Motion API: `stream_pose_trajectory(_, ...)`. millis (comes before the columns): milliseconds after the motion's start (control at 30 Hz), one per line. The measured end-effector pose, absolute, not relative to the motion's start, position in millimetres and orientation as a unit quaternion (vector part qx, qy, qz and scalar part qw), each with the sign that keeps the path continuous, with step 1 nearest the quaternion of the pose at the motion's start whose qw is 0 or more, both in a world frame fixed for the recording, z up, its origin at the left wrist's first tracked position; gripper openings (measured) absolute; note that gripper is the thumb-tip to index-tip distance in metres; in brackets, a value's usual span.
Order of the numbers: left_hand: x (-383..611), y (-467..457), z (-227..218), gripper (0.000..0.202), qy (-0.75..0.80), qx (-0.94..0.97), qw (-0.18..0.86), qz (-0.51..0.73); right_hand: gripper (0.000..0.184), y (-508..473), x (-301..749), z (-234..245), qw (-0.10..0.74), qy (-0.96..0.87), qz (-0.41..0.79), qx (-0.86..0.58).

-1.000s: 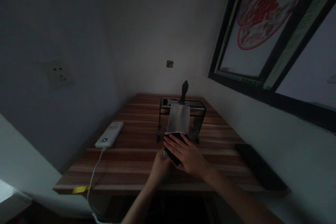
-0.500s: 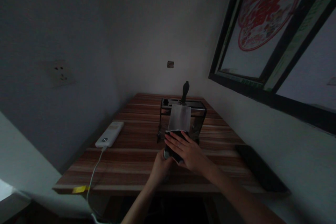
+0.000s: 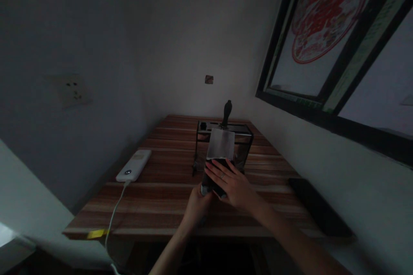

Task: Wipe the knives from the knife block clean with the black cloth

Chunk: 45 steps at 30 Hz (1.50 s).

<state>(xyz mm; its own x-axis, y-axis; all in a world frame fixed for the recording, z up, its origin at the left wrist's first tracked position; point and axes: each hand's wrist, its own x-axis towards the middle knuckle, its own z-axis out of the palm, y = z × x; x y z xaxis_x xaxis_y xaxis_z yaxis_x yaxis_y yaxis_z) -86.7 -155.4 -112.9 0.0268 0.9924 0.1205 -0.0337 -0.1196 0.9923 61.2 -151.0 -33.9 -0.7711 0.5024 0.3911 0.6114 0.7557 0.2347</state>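
In front of me a broad flat metal blade, like that of a cleaver (image 3: 221, 144), points away toward a metal knife rack (image 3: 241, 129). A black cloth-like piece (image 3: 208, 180) covers its lower part. My left hand (image 3: 197, 204) is closed around the near end, where a handle, if any, is hidden. Across the top of the black piece lies my right hand (image 3: 234, 184), its fingers stretched side by side and pressing on it, with a ring on one finger. A dark knife handle (image 3: 227, 111) sticks up from the rack.
The striped wooden table (image 3: 161, 197) meets walls on both sides. At left lies a white power bank (image 3: 134, 165) with a white cable (image 3: 114, 215) hanging over the edge. A long black object (image 3: 319, 206) rests at the right. Yellow tape (image 3: 97, 234) marks the front edge.
My right hand has slid slightly to the right over the black piece, baring more of its left side. The left hand keeps its grip. The view has shifted a little.
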Motion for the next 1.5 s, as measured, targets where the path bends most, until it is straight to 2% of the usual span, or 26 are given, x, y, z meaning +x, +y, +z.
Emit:
stream_pose_trajectory(267,-86.8,-155.5,-108.9,0.007,0.474,0.526,0.462,0.535,0.068,-131.9,59.8,-13.0,0.171,-0.906,-0.209,-0.325)
stream_pose_trajectory(567,-88.2,-154.4,-116.3,0.011,0.492,0.512,0.477,0.518,0.067,-105.0,58.9,7.9,0.198,-0.889,-0.235,-0.339)
stream_pose_trajectory(833,-87.6,-154.2,-118.4,0.011,0.483,0.534,0.45,0.528,0.064,-88.7,60.3,20.6,0.215,-0.875,-0.249,-0.355)
stream_pose_trajectory(1033,-87.8,-155.1,-115.2,0.014,0.491,0.533,0.449,0.523,0.064,-98.0,58.1,11.9,0.21,-0.878,-0.244,-0.353)
stream_pose_trajectory(1300,-85.5,-153.1,-117.2,0.014,0.467,0.528,0.461,0.538,0.074,-127.9,55.6,-14.2,0.192,-0.902,-0.205,-0.329)
stream_pose_trajectory(1500,-87.5,-153.5,-116.6,0.013,0.43,0.528,0.486,0.548,0.07,-150.8,47.9,-34.1,0.201,-0.911,-0.165,-0.32)
